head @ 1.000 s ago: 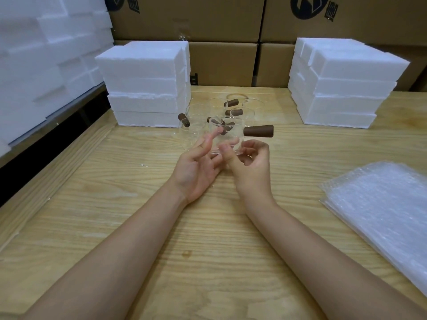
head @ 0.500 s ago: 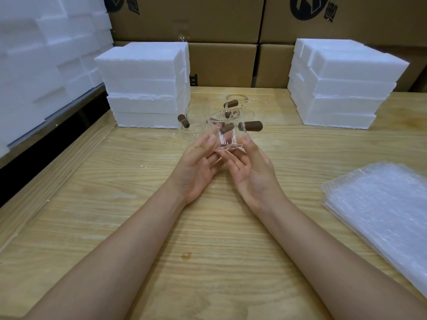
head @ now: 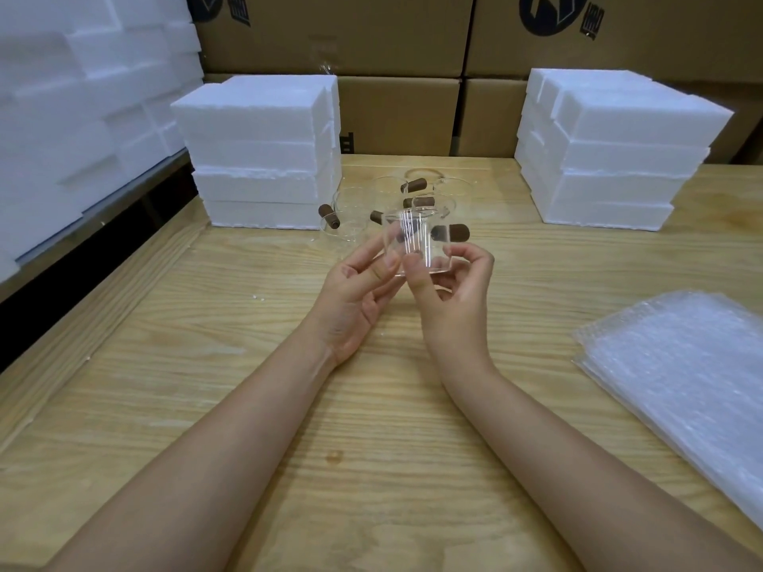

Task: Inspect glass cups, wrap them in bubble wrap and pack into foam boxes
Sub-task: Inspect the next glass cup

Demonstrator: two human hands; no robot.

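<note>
A clear glass cup (head: 417, 245) with a short brown handle (head: 452, 232) is held upright above the table, handle pointing right. My left hand (head: 357, 289) touches its left side with thumb and fingertips. My right hand (head: 452, 291) pinches its lower rim between thumb and curled fingers. Several more glass cups with brown handles (head: 396, 196) stand on the table just behind. A stack of bubble wrap sheets (head: 685, 373) lies at the right edge.
White foam boxes are stacked at the back left (head: 260, 150) and back right (head: 611, 146), with more foam (head: 74, 117) piled along the left side. Cardboard cartons (head: 396, 76) line the back. Bare wooden table (head: 289, 406) lies under my forearms.
The cup has been turned between my fingers and sits slightly higher. My right fingers went from spread flat under it to curled, pinching its lower rim.
</note>
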